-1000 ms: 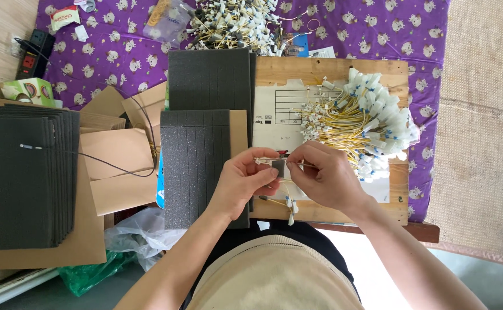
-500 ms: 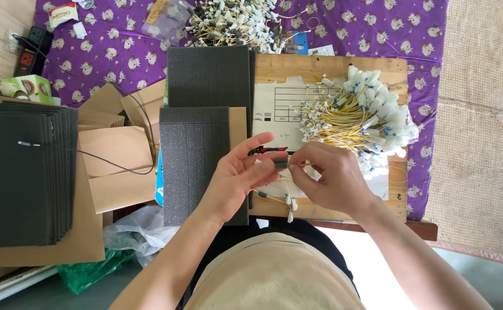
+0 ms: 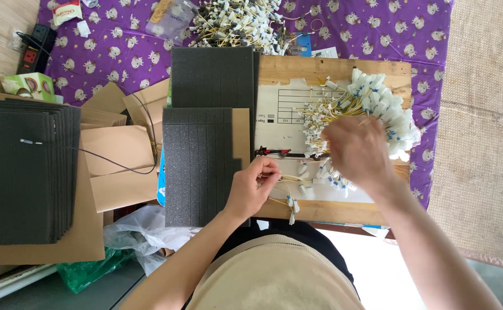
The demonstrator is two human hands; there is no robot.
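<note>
Your left hand pinches one thin yellow cable with white connectors at centre frame, while your blurred right hand, grip indeterminable, reaches the large unprocessed bundle of yellow white-tipped cables.

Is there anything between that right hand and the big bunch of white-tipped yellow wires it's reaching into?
Nothing visible. The right hand lies directly on the near edge of the wire bunch on the wooden board; the left hand holds a few separate wires off to the side.

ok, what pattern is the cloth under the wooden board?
Purple cloth with small white animal figures, clearest in the head view around the wooden board.
</note>
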